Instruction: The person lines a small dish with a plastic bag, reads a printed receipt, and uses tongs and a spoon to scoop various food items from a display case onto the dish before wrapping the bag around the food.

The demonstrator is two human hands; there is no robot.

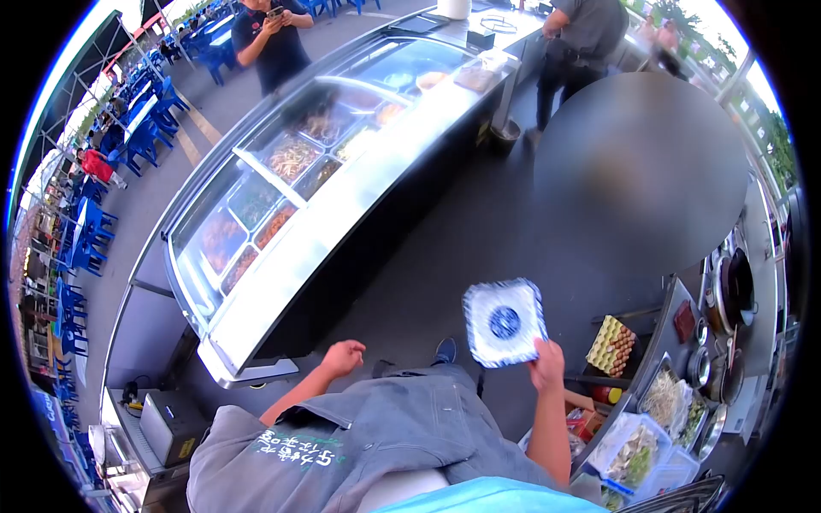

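Observation:
My right hand [547,366] grips the lower right corner of a square, silvery-white plate [487,344] with a crinkled edge and a round dark-blue pattern in its middle. The plate is held out over the floor with its face toward me. Off to the left, my left hand [344,357] hangs in the air near the near end of the food display counter [329,231], its fingers curled and nothing visible in them. Glass covers the counter's several trays of food [292,158].
On my right stand an egg carton [611,346], a plastic tub of vegetables [637,449] and several pans [734,286]. A grey box [171,426] sits at lower left. One person [272,43] holds a phone beyond the counter; another [590,38] stands behind it. A blurred patch hides the upper right.

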